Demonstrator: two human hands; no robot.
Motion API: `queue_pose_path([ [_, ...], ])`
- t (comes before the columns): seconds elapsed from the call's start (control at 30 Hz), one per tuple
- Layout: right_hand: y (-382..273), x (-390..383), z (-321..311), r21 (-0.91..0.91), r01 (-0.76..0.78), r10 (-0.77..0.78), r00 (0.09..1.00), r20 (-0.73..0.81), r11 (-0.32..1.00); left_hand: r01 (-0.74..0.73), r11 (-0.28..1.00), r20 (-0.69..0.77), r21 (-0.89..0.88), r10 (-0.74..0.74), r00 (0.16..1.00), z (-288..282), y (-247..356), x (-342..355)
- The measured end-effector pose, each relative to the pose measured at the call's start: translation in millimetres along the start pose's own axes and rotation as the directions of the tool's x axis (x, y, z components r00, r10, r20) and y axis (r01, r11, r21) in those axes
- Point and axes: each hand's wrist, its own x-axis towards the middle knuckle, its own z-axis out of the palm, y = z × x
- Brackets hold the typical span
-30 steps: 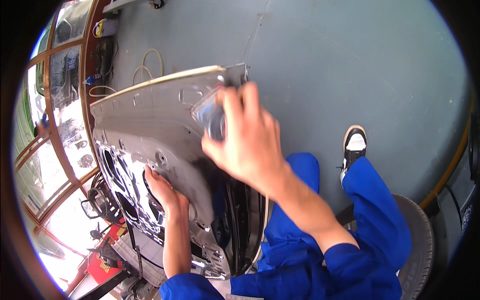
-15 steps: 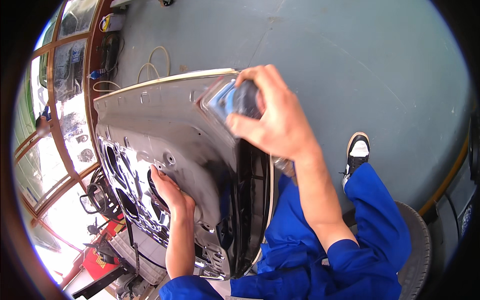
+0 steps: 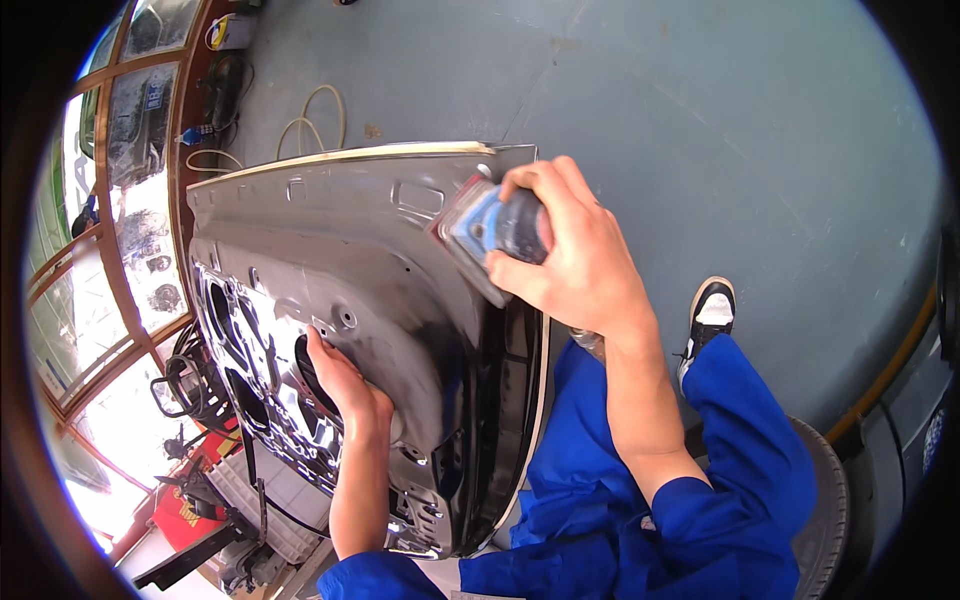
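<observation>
A grey car door panel (image 3: 390,310) stands tilted in front of me, its inner side up with several cut-outs. My right hand (image 3: 585,255) is closed round the black rounded top of a power sander (image 3: 480,228) with a blue body and a flat square pad. The pad sits against the door's upper right corner area and looks slightly blurred. My left hand (image 3: 350,385) grips the rim of a round opening in the door. Its thumb lies along the panel, while the other fingers are mostly hidden in the opening.
A tyre (image 3: 825,500) lies behind my right leg. Beyond the door, a pale hose (image 3: 338,110) curls on the grey floor (image 3: 700,130). Wood-framed windows (image 3: 140,190) run along the left, with a red box (image 3: 185,520) and metal equipment below them.
My right hand has shifted the sander right and slightly toward me, so more of the door's corner shows. My left hand stays at the same opening.
</observation>
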Motion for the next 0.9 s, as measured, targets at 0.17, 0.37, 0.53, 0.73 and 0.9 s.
queue_pose_path([
  [0.17, 13.9, -15.6, -10.6, 0.046, -0.053, 0.049, 0.996, 0.075, 0.998, -0.017, 1.000, -0.016, 0.025, 0.017, 1.000, -4.2, 0.1, 2.7],
  [0.37, 16.4, -13.8, -1.1, 0.088, -0.033, 0.030, 0.999, 0.035, 0.996, -0.034, 0.998, 0.017, 0.044, 0.033, 0.999, -13.3, -4.3, 9.2],
  [0.53, 38.6, -74.5, 22.8, 0.210, -0.094, 0.109, 0.992, -0.058, 0.973, 0.002, 0.998, 0.027, 0.068, -0.004, 1.000, -10.0, -1.4, 6.0],
  [0.73, 50.3, -46.4, 24.2, 0.294, -0.094, 0.145, 0.976, -0.160, 0.951, -0.002, 1.000, 0.006, 0.014, 0.002, 1.000, -0.9, -3.5, 0.9],
  [0.9, 53.7, -71.0, 30.4, 0.320, -0.100, 0.127, 0.990, -0.065, 0.942, 0.092, 0.995, 0.139, 0.025, -0.095, 0.986, -10.8, 1.9, 4.5],
])
